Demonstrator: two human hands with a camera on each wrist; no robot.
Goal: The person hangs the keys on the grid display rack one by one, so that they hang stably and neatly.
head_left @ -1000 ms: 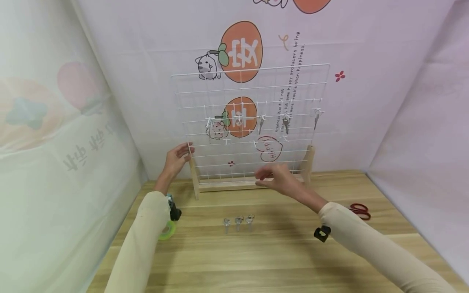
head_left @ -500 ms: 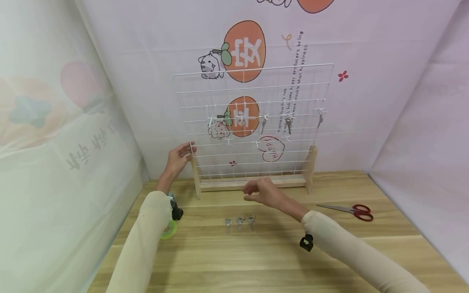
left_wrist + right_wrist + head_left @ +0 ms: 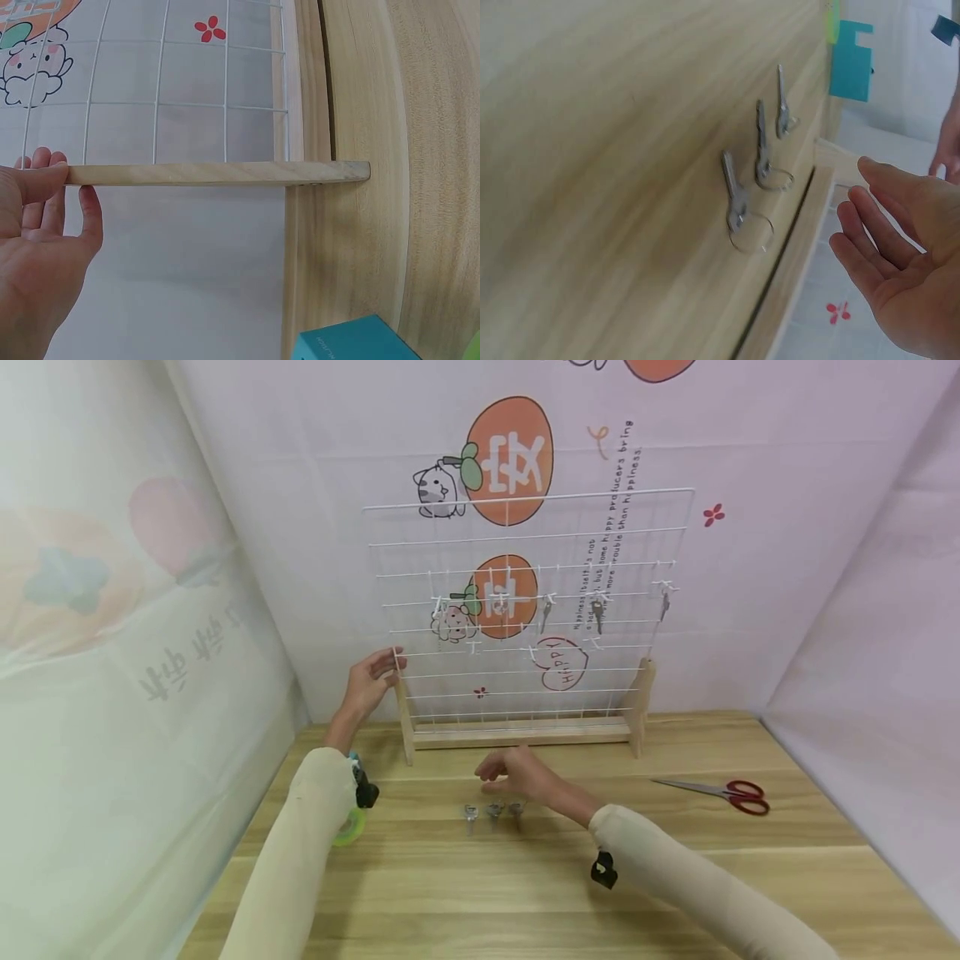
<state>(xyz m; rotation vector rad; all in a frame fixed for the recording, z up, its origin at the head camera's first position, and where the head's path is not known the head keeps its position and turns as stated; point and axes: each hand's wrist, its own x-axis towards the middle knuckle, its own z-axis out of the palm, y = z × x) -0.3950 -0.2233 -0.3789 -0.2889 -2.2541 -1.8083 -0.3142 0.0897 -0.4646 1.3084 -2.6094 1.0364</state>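
Note:
A white wire grid rack (image 3: pixel 525 675) on a wooden stand is upright at the back of the table. My left hand (image 3: pixel 367 685) holds its left wooden upright (image 3: pixel 217 173) near the top, pinched between thumb and fingers. Above three loose keys, my right hand (image 3: pixel 521 772) hovers with relaxed fingers and nothing in them. In the right wrist view, the nearest key (image 3: pixel 737 202), the middle key (image 3: pixel 762 150) and the far key (image 3: pixel 782 112) lie in a row, with rings attached. Several keys hang from white hooks on the grid, including a dark key (image 3: pixel 597 614).
Red-handled scissors (image 3: pixel 738 796) lie on the right of the table. Beside the left forearm are a yellow-green tape roll (image 3: pixel 350 828), partly hidden, and a teal box (image 3: pixel 352 341). Printed cloth walls stand behind and on both sides.
My right hand has come down and left, from in front of the grid to above the loose keys. The scissors have come fully into sight. My left hand stays on the upright.

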